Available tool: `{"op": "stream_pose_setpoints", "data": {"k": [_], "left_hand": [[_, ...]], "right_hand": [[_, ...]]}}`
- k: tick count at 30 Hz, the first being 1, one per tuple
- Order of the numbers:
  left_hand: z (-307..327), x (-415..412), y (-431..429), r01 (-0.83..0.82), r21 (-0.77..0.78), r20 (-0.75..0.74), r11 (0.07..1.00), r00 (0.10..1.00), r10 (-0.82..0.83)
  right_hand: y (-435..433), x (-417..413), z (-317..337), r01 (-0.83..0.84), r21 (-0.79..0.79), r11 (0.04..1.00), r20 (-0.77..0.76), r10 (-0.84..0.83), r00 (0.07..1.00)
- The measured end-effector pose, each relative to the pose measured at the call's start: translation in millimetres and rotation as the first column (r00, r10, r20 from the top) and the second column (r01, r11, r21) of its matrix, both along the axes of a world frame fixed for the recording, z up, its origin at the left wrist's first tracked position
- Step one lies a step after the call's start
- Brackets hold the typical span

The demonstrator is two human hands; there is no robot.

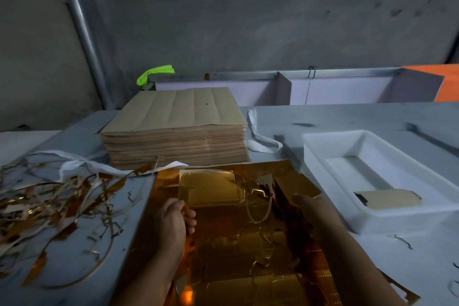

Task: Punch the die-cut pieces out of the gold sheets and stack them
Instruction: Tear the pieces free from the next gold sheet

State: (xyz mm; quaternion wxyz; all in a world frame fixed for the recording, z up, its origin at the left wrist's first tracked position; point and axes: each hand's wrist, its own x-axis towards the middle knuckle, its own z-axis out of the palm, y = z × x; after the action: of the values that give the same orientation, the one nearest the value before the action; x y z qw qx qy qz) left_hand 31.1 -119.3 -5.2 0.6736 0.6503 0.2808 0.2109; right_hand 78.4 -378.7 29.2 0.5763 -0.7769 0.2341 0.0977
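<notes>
Gold sheet (248,243), left hand (173,222) pinching die-cut piece (211,190) — right hand (309,204) blurred, grip unclear

A tall sheet stack (176,141) blocked the far side, a white tray (397,221) the right, tangled scrap (57,204) the left; the table (347,117) behind the tray seemed open.

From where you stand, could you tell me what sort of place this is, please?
Probably a small print-finishing or packaging workshop: a tall stack of brown sheets sits on the grey worktable, gold waste strips lie heaped at the left, and a white tray holds a punched piece.
</notes>
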Motion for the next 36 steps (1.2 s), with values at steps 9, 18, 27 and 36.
{"op": "stream_pose_setpoints", "data": {"k": [9, 18, 27, 36], "left_hand": [[2.7, -2.5, -0.5, 0.016, 0.019, -0.005, 1.000, 1.000, -0.016], [2.3, -2.9, -0.6, 0.026, 0.012, 0.004, 1.000, 1.000, -0.026], [1.3, -3.4, 1.5, 0.029, -0.012, -0.001, 0.999, 1.000, -0.029], [0.2, -2.9, 1.0, 0.108, 0.069, -0.035, 0.992, 0.994, -0.106]], "right_hand": [[3.2, -10.6, 4.6, 0.036, -0.333, 0.942, 0.165, 0.021, 0.986], [30.4, -32.7, 34.9, -0.295, -0.150, 0.944, 0.333, 0.329, 0.883], [90.8, -55.4, 14.7, -0.408, 0.220, 0.886, -0.071, 0.432, 0.899], [81.7, -43.9, 3.9, -0.171, 0.378, 0.910, 0.065, 0.158, 0.985]]}}
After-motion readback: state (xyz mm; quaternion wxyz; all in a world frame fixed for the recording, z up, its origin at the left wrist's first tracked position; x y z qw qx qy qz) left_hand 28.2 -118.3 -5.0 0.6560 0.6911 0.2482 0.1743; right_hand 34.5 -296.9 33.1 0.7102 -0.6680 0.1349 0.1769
